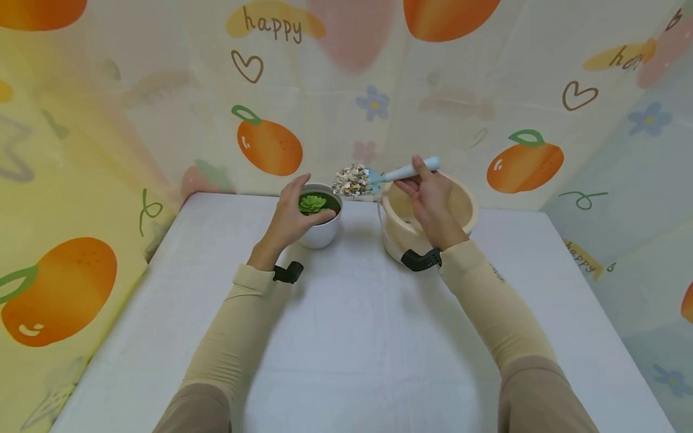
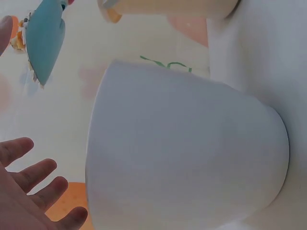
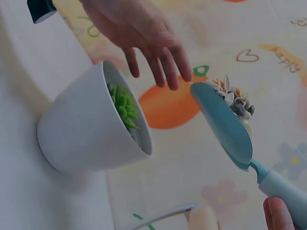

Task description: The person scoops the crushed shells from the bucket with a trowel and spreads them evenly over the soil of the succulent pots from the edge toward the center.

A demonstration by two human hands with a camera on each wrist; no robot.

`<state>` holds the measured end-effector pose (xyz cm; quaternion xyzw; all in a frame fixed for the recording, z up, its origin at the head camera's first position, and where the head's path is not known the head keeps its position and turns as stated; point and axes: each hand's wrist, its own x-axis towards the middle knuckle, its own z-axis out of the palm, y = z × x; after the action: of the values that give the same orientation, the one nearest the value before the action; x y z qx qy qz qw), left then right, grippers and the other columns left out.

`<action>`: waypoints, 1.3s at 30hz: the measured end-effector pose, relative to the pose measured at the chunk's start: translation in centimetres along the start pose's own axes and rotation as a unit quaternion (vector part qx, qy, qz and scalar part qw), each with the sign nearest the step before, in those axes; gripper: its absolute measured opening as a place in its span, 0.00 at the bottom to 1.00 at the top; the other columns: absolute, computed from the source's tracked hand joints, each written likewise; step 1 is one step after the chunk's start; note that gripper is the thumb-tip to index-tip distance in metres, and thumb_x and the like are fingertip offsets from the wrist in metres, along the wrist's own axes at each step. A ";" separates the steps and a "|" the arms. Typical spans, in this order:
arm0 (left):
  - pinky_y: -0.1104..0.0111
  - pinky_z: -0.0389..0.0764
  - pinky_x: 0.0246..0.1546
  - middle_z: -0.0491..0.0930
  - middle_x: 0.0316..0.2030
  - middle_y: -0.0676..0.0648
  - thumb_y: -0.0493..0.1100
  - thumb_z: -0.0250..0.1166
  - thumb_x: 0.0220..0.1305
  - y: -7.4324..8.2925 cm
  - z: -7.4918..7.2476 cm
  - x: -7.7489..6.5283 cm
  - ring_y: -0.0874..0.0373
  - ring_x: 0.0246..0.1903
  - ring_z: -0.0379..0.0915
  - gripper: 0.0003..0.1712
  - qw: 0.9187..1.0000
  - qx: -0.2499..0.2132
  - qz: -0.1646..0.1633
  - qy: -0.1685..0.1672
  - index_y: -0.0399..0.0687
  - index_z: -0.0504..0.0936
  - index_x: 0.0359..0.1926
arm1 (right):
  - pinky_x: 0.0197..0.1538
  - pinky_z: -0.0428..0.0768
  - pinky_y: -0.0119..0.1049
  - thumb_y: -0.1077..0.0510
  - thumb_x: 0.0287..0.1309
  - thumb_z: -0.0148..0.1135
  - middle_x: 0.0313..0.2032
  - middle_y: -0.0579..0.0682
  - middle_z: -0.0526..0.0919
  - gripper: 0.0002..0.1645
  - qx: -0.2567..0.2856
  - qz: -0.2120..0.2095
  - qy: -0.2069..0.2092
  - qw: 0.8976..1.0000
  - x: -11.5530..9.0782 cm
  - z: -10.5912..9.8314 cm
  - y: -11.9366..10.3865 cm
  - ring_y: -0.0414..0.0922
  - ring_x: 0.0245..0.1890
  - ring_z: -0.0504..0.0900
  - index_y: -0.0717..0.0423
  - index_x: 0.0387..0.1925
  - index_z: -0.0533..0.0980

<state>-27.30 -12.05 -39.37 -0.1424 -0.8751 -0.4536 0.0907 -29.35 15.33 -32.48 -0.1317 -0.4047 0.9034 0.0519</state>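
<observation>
Left hand (image 1: 292,218) and right hand (image 1: 433,201) both reach toward the middle of the frame in the head view. Nothing is gripped by the left one: its fingers are spread apart just beside the rim of a white pot (image 1: 319,234), left of centre, and whether the thumb touches that rim I cannot tell. A green succulent (image 1: 312,204) sits inside the pot, which stands upright on the white-covered table (image 1: 368,361). Fingers and thumb of the other hand are closed on the pale handle of a blue scoop (image 3: 223,125), whose blade points left in the head view. Heaped on that blade are small mixed bits (image 1: 353,180), whitish, grey and orange, held up in the upper middle of the frame, near the pot's right side. Below the handle, right of centre, a cream bucket (image 1: 397,234) stands on the table, a thin bail (image 1: 379,213) at its left edge. Behind everything hangs a pale cloth (image 1: 325,120) printed with oranges, hearts and flowers. Each wrist, beside a beige sleeve, carries a black device (image 1: 289,272).
</observation>
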 end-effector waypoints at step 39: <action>0.42 0.51 0.72 0.47 0.76 0.42 0.64 0.74 0.48 -4.7 -1.8 -0.9 0.44 0.75 0.44 0.64 0.998 -0.008 -0.060 -0.017 0.50 0.47 0.77 | 0.34 0.85 0.39 0.58 0.64 0.61 0.25 0.52 0.81 0.09 -0.074 -0.005 -0.015 0.997 0.0 3.5 5.2 0.45 0.25 0.86 0.58 0.31 0.73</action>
<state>-27.94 -16.29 -42.18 -0.0984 -0.8800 -0.4623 0.0473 -30.30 9.35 -34.08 -0.1201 -0.4721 0.8724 0.0404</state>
